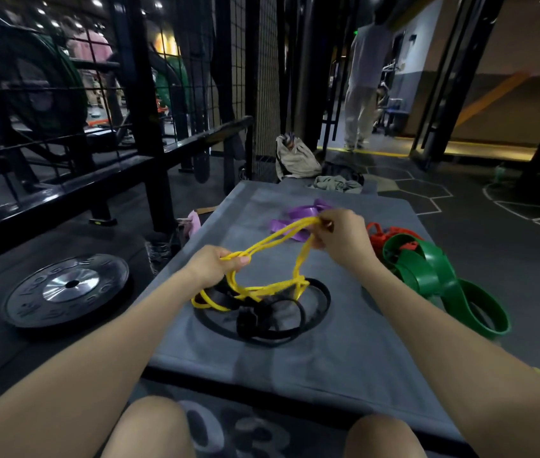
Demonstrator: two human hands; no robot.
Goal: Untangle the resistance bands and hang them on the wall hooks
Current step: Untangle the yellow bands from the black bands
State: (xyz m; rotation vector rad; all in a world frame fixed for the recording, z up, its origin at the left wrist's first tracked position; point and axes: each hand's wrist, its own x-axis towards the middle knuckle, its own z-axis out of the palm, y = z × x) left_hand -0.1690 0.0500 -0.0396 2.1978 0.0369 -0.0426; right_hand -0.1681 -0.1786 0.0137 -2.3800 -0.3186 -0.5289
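Note:
A thin yellow band (271, 241) stretches between both hands above the grey mat (344, 352). My left hand (215, 266) pinches one end of it near the mat's middle. My right hand (341, 238) grips the other loops higher and farther back. The yellow band's lower part (255, 292) is knotted and lies across a black band (281, 312) coiled on the mat. A purple band (295, 218) lies behind my right hand. A wide green band (433, 276) and a red band (384, 234) lie at the mat's right edge. No wall hooks are visible.
A black weight plate (67, 287) lies on the floor at left. A black rack and wire mesh panel (149, 120) stand behind it. A beige bag (296, 158) and clothes (338, 183) lie beyond the mat. A person (364, 77) stands in the doorway at the back.

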